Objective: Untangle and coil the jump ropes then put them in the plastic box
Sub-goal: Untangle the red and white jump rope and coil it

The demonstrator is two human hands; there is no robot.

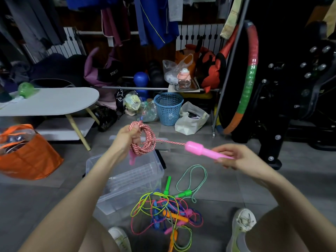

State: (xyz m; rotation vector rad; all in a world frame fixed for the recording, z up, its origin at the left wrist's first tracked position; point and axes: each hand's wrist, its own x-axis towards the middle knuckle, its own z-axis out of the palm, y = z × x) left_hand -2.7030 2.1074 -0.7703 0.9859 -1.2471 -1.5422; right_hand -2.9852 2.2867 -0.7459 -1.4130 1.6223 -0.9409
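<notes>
- left hand (130, 135) is curled tight round the pink-and-white rope (145, 142), which is wound into a bunch of loops and held up above the plastic box (116, 197); I'd guess squeezing the loops together is what stops them springing apart
- one pink handle (132, 158) dangles below that fist. The other pink handle (205, 150) sticks out to the right, and the right hand (234, 157) is pinching its thin end with the fingers
- the short run of rope between coil and handle looks pulled straight, so my read is that it's the last bit to wrap and this rope is nearly ready to drop in
- the box sits open on the floor (236, 193) right under the coil, handy for that
- plenty left though: a tangle of ropes (169, 211) lies just beside the box, with a green rope (192, 179) loose at its far edge
- room is a cluttered storage corner with grey tiles: a low white counter (54, 100) and an orange bag (31, 157) on the left, a blue basket (168, 108) behind, hanging clothes (156, 20) up top, and a hoop (251, 79) leaning on the right
</notes>
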